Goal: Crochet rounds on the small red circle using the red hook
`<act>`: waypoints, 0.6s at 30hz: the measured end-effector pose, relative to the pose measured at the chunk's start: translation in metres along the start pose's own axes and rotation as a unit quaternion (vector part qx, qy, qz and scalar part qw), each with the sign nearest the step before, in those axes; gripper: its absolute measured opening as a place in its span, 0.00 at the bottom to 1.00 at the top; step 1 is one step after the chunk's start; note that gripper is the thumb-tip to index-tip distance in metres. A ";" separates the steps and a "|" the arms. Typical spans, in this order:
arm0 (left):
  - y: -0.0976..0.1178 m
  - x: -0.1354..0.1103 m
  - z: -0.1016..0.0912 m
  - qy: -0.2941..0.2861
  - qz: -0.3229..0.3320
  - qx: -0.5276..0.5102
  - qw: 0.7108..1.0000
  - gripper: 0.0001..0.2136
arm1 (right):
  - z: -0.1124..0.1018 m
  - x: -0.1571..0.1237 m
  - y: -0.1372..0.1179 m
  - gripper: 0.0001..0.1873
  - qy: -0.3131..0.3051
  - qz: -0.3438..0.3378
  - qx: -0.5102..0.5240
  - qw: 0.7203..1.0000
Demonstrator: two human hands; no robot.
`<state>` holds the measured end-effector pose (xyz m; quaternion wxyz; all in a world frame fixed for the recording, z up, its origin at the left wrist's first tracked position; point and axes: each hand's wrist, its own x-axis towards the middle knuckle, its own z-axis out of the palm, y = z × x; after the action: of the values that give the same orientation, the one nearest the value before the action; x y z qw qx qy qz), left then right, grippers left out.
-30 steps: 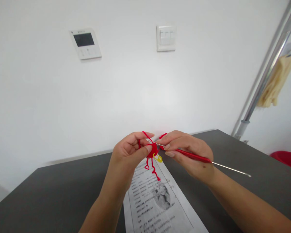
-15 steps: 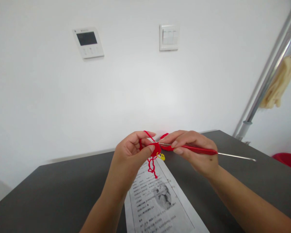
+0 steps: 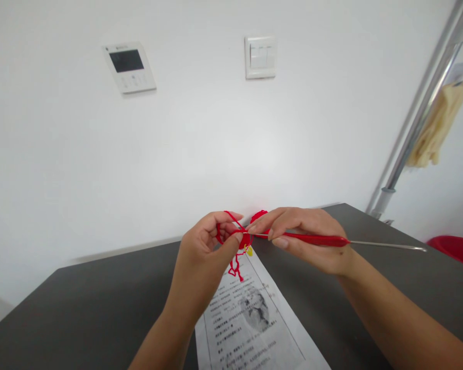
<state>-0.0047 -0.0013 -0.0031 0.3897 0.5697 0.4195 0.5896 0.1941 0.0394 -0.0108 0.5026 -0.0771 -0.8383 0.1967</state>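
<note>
My left hand [image 3: 210, 244] pinches a small red crochet piece [image 3: 244, 241] between thumb and fingers, with red yarn [image 3: 234, 220] running up over the index finger. A yellow stitch marker [image 3: 249, 250] hangs from the piece, and a loose red yarn tail [image 3: 236, 270] dangles below. My right hand [image 3: 306, 231] is closed on the red handle of a crochet hook [image 3: 316, 240]. The hook's metal tip meets the top of the red piece by my left thumb; its other metal end sticks out to the right. Behind my right fingers lies a red yarn ball [image 3: 258, 216], partly hidden.
A printed sheet [image 3: 250, 334] with a picture lies under my hands on the dark table [image 3: 111, 308]. The white wall behind carries a panel [image 3: 129, 69] and a light switch [image 3: 261, 57]. To the right are a metal pole [image 3: 420, 118], a yellowish cloth [image 3: 440, 128] and something red [image 3: 453, 249].
The view has shifted slightly. The crochet hook's tip has moved left and lower against the red piece, and my right hand has come closer to my left thumb.
</note>
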 end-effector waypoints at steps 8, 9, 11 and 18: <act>-0.002 -0.004 0.003 0.029 0.042 0.051 0.997 0.07 | 0.001 0.003 -0.009 0.08 -0.018 -0.007 -0.132 0.991; -0.002 -0.004 0.004 0.034 0.051 0.064 0.996 0.07 | 0.002 0.003 -0.010 0.08 -0.017 -0.013 -0.137 0.990; -0.002 -0.004 0.003 0.042 0.073 0.090 0.992 0.07 | 0.004 0.004 -0.011 0.10 -0.014 -0.037 -0.148 0.988; -0.001 -0.007 0.004 0.053 0.184 0.205 0.960 0.08 | 0.018 0.004 -0.005 0.09 0.035 -0.122 -0.149 0.981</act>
<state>-0.0003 -0.0078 -0.0062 0.1264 0.6726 0.4398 0.5816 0.1767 0.0319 -0.0131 0.5346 -0.0554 -0.8433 0.0042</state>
